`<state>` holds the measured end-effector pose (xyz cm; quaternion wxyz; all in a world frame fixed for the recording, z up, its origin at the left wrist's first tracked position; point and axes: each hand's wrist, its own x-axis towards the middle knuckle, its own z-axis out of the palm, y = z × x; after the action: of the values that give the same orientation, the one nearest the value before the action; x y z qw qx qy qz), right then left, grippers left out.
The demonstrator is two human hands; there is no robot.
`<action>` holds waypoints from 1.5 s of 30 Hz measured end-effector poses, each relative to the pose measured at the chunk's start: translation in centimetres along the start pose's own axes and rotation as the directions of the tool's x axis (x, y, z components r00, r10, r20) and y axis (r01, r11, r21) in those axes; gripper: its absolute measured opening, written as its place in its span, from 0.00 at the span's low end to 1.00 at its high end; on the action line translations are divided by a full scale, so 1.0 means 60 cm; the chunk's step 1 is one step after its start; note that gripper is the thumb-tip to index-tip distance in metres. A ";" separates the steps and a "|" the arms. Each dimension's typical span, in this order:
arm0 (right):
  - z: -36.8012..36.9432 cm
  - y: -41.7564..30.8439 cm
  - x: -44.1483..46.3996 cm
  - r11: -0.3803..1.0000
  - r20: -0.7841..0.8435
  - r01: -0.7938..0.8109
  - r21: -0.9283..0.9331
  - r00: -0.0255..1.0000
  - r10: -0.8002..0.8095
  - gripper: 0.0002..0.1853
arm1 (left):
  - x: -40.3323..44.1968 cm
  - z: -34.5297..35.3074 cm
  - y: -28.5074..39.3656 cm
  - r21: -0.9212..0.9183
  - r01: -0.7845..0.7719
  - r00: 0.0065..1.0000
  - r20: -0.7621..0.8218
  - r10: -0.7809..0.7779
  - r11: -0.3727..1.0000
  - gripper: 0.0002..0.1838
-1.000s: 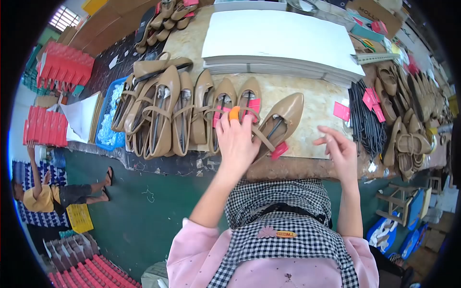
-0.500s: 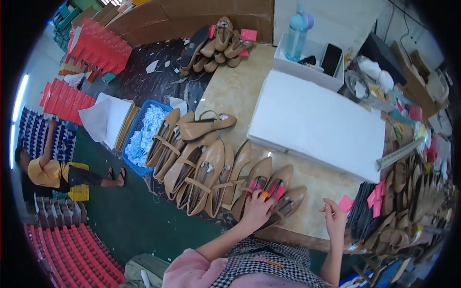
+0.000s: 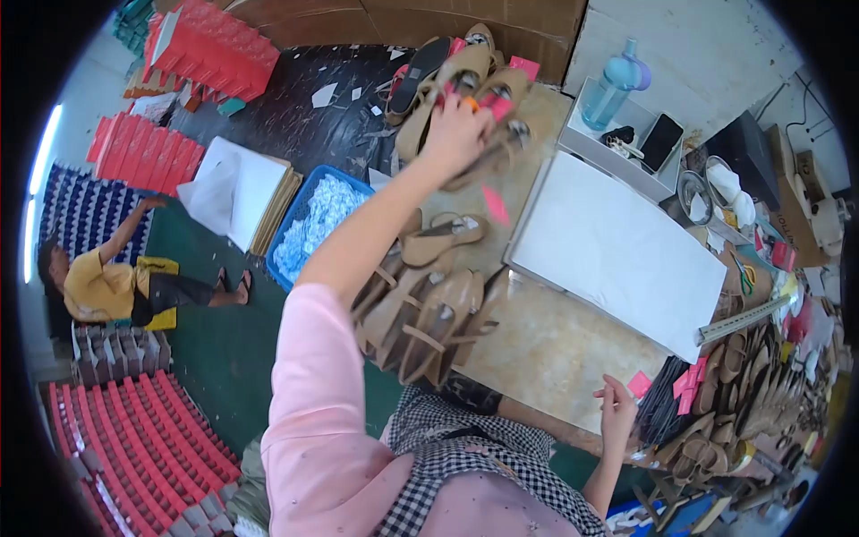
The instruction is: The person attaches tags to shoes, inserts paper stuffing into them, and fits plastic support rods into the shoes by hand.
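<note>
My left hand (image 3: 458, 136) is stretched to the back of the table, its fingers closed on a few tan flat shoes (image 3: 512, 89) with pink inside; motion blurs them. They are at the pile of tan shoes (image 3: 407, 134) with pink tags by the cardboard wall. Below my left hand, a pink tag (image 3: 495, 204) shows over the tabletop. My right hand (image 3: 616, 410) is near the front edge, holding nothing, fingers partly curled and apart. It is close to a pink tag (image 3: 639, 385) and black strips (image 3: 660, 400). Several tan strapped shoes (image 3: 438, 327) stand left of centre, partly behind my left arm.
A white board (image 3: 617, 255) covers much of the table (image 3: 564, 345). Behind it a white box (image 3: 617, 161) holds a water bottle (image 3: 617, 85) and phone (image 3: 660, 143). A blue basket (image 3: 284, 242) of crumpled paper stands left. A person (image 3: 107, 277) is beyond, near red boxes (image 3: 143, 161).
My left hand has carried the shoes from the front of the table to the pile at the back. A pink tag now shows below it. My right hand has barely moved.
</note>
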<state>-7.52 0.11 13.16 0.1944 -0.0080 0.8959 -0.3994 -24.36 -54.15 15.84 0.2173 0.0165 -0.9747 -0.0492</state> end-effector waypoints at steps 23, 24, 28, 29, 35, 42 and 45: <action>0.510 -0.044 0.040 0.751 0.412 -0.589 0.297 0.789 0.456 0.37 | -0.511 -0.126 -0.153 -0.105 0.595 0.766 0.371 -0.524 0.796 0.31; 0.508 -0.046 0.032 0.709 0.464 -0.624 0.329 0.761 0.454 0.39 | -0.515 -0.130 -0.147 -0.224 0.704 0.690 0.444 -0.572 0.674 0.30; 0.517 -0.045 0.013 0.431 0.590 -0.710 0.557 0.704 0.396 0.40 | -0.534 -0.126 -0.137 -0.416 0.881 0.469 0.706 -0.531 0.225 0.24; 0.516 -0.039 0.016 0.427 0.618 -0.712 0.558 0.700 0.359 0.42 | -0.538 -0.120 -0.144 -0.420 0.894 0.439 0.744 -0.504 0.158 0.23; 0.510 -0.023 0.041 0.455 0.719 -0.689 0.564 0.681 0.141 0.39 | -0.529 -0.117 -0.222 -0.192 0.958 0.160 0.974 -0.159 -0.212 0.33; 0.537 -0.012 0.018 0.210 0.750 -0.754 0.623 0.652 0.115 0.32 | -0.587 -0.075 -0.217 -0.132 0.946 0.165 0.982 0.088 -0.296 0.40; 0.560 -0.010 0.007 0.180 0.737 -0.759 0.626 0.651 0.181 0.31 | -0.591 -0.072 -0.204 -0.114 0.910 0.191 0.969 0.158 -0.399 0.38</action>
<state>3.90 -24.29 -6.90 0.5093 0.2883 0.3781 -0.7173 9.67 -64.78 3.50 -0.3182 0.3250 -0.4133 -0.7889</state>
